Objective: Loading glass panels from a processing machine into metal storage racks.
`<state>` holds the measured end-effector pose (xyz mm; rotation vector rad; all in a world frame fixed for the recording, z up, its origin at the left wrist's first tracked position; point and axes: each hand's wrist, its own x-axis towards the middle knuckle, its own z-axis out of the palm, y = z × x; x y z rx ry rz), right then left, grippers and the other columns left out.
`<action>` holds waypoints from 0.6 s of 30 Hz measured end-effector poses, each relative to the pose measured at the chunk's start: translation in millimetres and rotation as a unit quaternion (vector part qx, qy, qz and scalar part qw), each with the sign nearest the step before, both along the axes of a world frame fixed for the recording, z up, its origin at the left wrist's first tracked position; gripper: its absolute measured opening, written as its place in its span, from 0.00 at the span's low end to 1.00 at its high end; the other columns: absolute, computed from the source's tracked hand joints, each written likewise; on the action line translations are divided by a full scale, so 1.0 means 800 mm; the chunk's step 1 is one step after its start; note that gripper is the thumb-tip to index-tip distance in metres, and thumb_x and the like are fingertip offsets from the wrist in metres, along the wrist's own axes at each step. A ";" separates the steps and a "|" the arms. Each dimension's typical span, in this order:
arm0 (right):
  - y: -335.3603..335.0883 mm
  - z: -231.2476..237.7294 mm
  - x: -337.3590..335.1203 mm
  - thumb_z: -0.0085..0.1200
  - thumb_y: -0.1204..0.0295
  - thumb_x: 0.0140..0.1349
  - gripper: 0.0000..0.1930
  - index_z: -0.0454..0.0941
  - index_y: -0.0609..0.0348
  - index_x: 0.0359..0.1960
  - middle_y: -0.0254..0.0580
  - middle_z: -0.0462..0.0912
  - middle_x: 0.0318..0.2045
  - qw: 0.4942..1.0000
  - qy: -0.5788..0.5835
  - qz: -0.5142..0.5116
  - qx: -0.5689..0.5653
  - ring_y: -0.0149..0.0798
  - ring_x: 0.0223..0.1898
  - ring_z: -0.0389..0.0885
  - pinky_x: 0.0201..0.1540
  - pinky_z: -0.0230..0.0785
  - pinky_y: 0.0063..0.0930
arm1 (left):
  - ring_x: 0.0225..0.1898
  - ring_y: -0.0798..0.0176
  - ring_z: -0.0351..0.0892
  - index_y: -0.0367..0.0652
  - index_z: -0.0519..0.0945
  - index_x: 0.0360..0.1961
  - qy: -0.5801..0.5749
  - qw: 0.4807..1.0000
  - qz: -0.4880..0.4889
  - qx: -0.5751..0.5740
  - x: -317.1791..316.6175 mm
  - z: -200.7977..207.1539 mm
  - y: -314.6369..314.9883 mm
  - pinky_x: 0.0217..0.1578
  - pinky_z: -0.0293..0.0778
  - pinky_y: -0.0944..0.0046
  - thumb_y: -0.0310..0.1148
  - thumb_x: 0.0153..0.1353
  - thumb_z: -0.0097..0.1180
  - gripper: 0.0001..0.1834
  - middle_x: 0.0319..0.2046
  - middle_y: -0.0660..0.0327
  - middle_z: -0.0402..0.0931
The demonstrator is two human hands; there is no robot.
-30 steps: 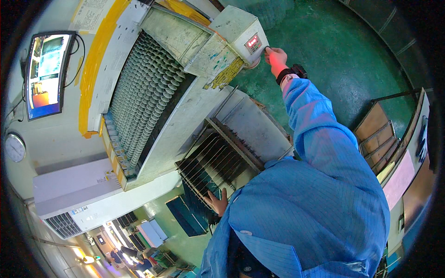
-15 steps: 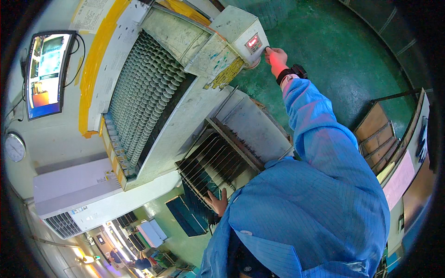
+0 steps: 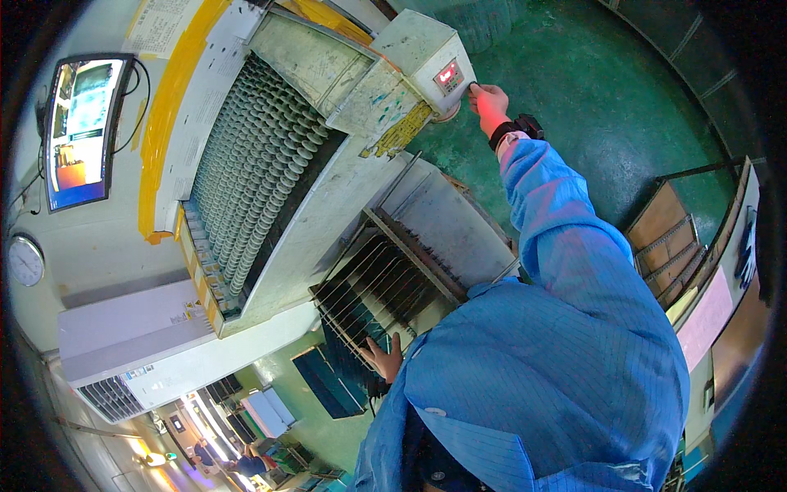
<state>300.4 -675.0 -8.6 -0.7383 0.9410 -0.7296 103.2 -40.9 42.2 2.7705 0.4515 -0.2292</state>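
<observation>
My right hand [image 3: 490,102] reaches far out to a small off-white control box [image 3: 422,49] with a red lit display [image 3: 448,76]. Its fingertip touches the box's edge beside the display and the other fingers are curled. A dark watch [image 3: 525,127] sits on that wrist, above a blue coat sleeve [image 3: 557,221]. My left hand [image 3: 381,357] rests with its fingers spread on the near edge of a dark wire rack [image 3: 373,283] and holds nothing.
A large white machine with rows of grey-green cones [image 3: 254,164] and a yellow band stands at the left. A metal tray [image 3: 447,221] lies beyond the rack. A monitor [image 3: 79,127] and a round gauge [image 3: 25,261] hang on the wall. Wooden crates [image 3: 668,238] stand on the green floor [image 3: 607,82].
</observation>
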 end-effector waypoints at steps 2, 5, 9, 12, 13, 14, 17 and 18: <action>0.003 0.005 -0.001 0.62 0.72 0.61 0.15 0.74 0.67 0.43 0.39 0.80 0.30 1.000 -0.004 -0.004 0.003 0.28 0.25 0.75 0.26 0.69 0.23 | 0.74 0.39 0.35 0.48 0.54 0.73 -0.008 1.000 -0.010 -0.002 0.000 -0.003 0.004 0.69 0.48 0.48 0.64 0.50 0.64 0.55 0.73 0.38 0.34; 0.009 0.015 -0.002 0.62 0.71 0.61 0.15 0.74 0.67 0.44 0.39 0.81 0.31 1.000 -0.012 -0.010 0.009 0.28 0.25 0.76 0.27 0.69 0.23 | 0.74 0.39 0.35 0.48 0.54 0.73 0.000 1.000 -0.012 0.008 0.000 -0.005 0.008 0.69 0.48 0.48 0.64 0.50 0.63 0.56 0.73 0.39 0.33; 0.008 0.014 -0.005 0.62 0.71 0.61 0.15 0.75 0.67 0.45 0.38 0.81 0.31 1.000 -0.015 -0.013 0.018 0.28 0.25 0.75 0.27 0.70 0.23 | 0.74 0.39 0.35 0.47 0.54 0.73 -0.001 1.000 -0.013 0.018 0.000 -0.006 0.006 0.69 0.48 0.47 0.65 0.50 0.63 0.56 0.73 0.38 0.33; 0.006 0.010 -0.005 0.62 0.70 0.61 0.15 0.75 0.67 0.45 0.38 0.80 0.31 0.999 -0.026 -0.017 0.014 0.27 0.25 0.75 0.27 0.70 0.23 | 0.74 0.39 0.35 0.47 0.53 0.73 0.013 1.000 -0.009 0.026 0.002 -0.003 0.004 0.69 0.47 0.47 0.65 0.50 0.63 0.56 0.73 0.38 0.32; 0.007 0.010 -0.005 0.62 0.70 0.61 0.15 0.75 0.67 0.45 0.38 0.80 0.31 0.999 -0.026 -0.017 0.014 0.27 0.25 0.75 0.27 0.70 0.23 | 0.74 0.39 0.34 0.47 0.53 0.73 0.014 1.000 -0.008 0.017 0.002 -0.001 0.004 0.69 0.47 0.46 0.65 0.50 0.63 0.56 0.73 0.38 0.32; 0.007 0.009 -0.005 0.62 0.70 0.61 0.15 0.75 0.67 0.45 0.38 0.80 0.31 0.999 -0.029 -0.015 0.014 0.27 0.25 0.75 0.27 0.70 0.23 | 0.74 0.39 0.34 0.47 0.53 0.73 0.015 1.000 -0.007 0.009 0.002 0.000 0.003 0.69 0.47 0.46 0.64 0.51 0.63 0.56 0.73 0.38 0.32; 0.004 0.003 -0.005 0.62 0.69 0.61 0.16 0.76 0.67 0.45 0.37 0.80 0.31 0.999 -0.036 -0.012 0.012 0.27 0.25 0.75 0.28 0.70 0.23 | 0.74 0.39 0.34 0.46 0.53 0.73 0.022 1.000 -0.005 0.018 0.003 0.000 0.002 0.69 0.47 0.46 0.64 0.51 0.63 0.56 0.73 0.38 0.32; 0.005 0.006 -0.004 0.62 0.69 0.61 0.16 0.76 0.67 0.45 0.37 0.80 0.31 0.999 -0.040 -0.009 0.012 0.27 0.26 0.75 0.28 0.70 0.23 | 0.74 0.39 0.34 0.46 0.53 0.73 0.022 1.000 -0.005 0.018 0.002 -0.003 0.005 0.69 0.47 0.46 0.64 0.51 0.63 0.56 0.73 0.38 0.32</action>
